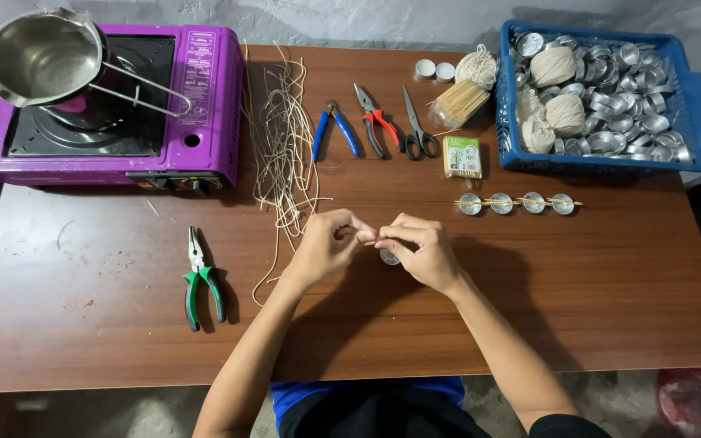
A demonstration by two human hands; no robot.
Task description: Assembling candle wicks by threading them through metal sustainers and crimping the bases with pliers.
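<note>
Head view: both hands are meeting over the middle of the table (83,324), toward its front edge. The left hand (328,246) is pinching its fingertips together on what looks like a thin stick or wick; it is too fine here to tell which. The right hand (417,247) is closing its fingers on the same thin piece, directly above a small metal cup (389,257) that is sitting on the table, mostly hidden under the fingers.

Four finished-looking cups (517,203) are lying in a row with sticks across them, just in front of the blue basket (691,89) at the back right corner. Loose wick strands (281,138) are trailing down the table beside the purple stove (204,81), which is carrying a steel pot (38,57) at the back left corner. Green pliers (202,280) are resting well to the left of the hands.

Judgement: the step is going best if the thin piece is being kept centred over the cup, both pinches staying light and level, and the cup not being nudged.
</note>
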